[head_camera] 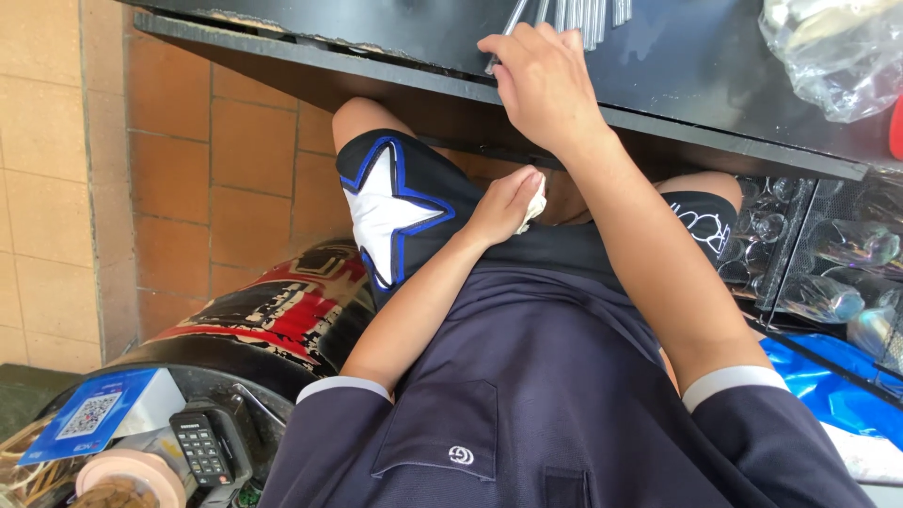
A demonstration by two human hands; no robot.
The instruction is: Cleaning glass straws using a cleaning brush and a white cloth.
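Observation:
My right hand (541, 80) reaches up onto the edge of a black table (395, 75). Its fingers are closed on a thin metal rod (514, 19) that lies beside several similar metal rods (583, 14). My left hand (506, 205) rests in my lap on black shorts with a white star (386, 212), and it is closed around a small white cloth (535, 204). Only a corner of the cloth shows past the fingers. I wear a dark navy shirt (527, 395).
A crumpled clear plastic bag (832, 56) lies on the table at the top right. Clear glasses (828, 268) sit in a rack at the right, above blue plastic (828, 390). At the lower left are a red-and-black rounded object (273, 315), a calculator (202, 450), a tape roll (132, 478) and a blue card (94, 414).

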